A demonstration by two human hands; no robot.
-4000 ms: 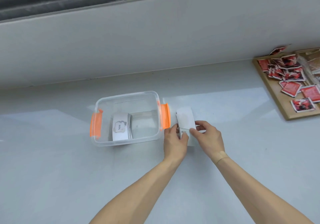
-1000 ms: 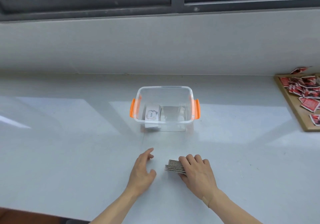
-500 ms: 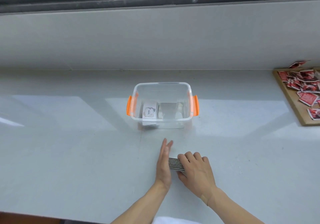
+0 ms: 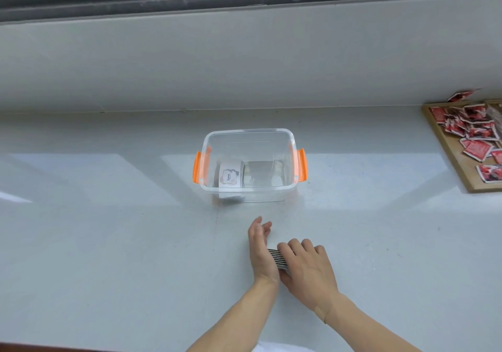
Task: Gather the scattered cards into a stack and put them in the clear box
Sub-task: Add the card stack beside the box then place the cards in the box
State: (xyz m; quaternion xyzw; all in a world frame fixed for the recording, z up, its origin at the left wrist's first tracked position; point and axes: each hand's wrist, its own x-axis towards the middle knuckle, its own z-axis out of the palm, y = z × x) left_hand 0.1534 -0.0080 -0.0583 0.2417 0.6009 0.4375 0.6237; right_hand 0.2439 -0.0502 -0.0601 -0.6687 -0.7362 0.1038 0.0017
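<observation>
A fanned stack of cards [image 4: 277, 258] lies on the grey counter near me, its striped edges showing. My right hand [image 4: 307, 268] lies flat on top of it and covers most of it. My left hand [image 4: 261, 252] stands on edge with straight fingers, pressed against the stack's left side. Beyond my hands stands the clear box [image 4: 285, 188] with orange latches. Inside it, at the left, lies a pile of white cards [image 4: 229, 176], the top one printed "love".
A wooden tray [image 4: 445, 156] with several red packets sits at the far right. A grey wall and a window frame rise behind the counter. The counter's front edge runs along the bottom of the view.
My left hand has swung in from the left, turned onto its edge and closed against the stack's side. My right hand has stayed on top of the cards.
</observation>
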